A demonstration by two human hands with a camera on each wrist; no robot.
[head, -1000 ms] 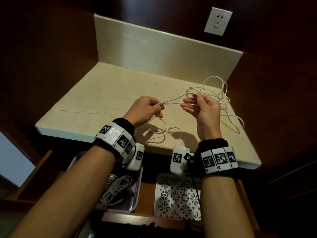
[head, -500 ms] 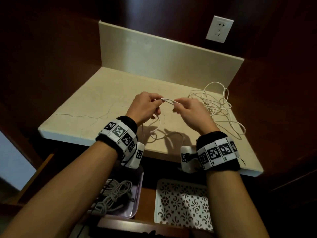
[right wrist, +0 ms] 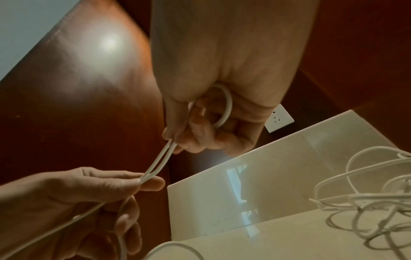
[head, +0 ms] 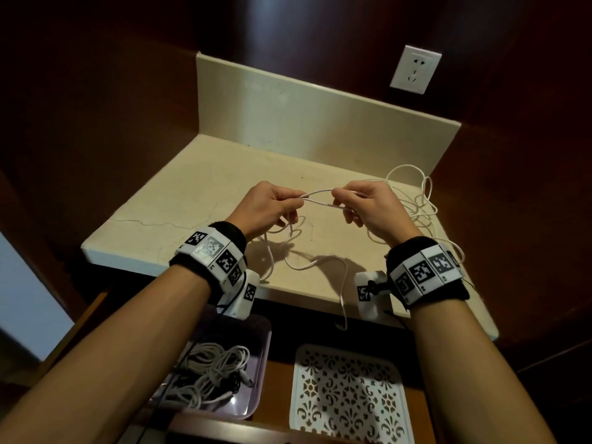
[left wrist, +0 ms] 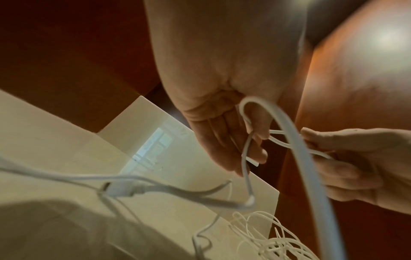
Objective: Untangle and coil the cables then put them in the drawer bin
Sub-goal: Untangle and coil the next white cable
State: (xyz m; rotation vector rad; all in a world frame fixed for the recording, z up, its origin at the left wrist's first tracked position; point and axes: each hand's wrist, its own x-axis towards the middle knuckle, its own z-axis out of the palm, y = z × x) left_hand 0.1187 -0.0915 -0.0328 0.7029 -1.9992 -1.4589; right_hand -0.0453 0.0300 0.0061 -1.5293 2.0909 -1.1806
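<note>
The left hand and right hand are raised side by side over the middle of the stone surface, a short gap between them. Both pinch the same white cable: two strands of it run across the gap, nipped between thumb and forefinger on each side. In the right wrist view the cable leaves the right hand as a doubled length and meets the left hand at 8 o'clock, with a small loop curled inside the right palm. In the left wrist view the left hand has its fingers hooked round a bend of the cable, and the right hand grips the strands at 3 o'clock.

From the left hand the cable drops to the surface at 6 o'clock, wanders in loose curves near the front edge, and one end hangs over that edge. From the right hand it trails off toward 2 o'clock into a loose tangle of loops lying near the back right corner.

Below the surface, at 6 o'clock, an open drawer holds two bins: a lilac bin at 7 o'clock with one bundle of grey-white cables in it, and a white patterned bin at 5 o'clock beside it. How many cables make up that bundle cannot be told.

One white wall socket sits at 1 o'clock above the backsplash. Each wrist wears one band of black-and-white markers.
</note>
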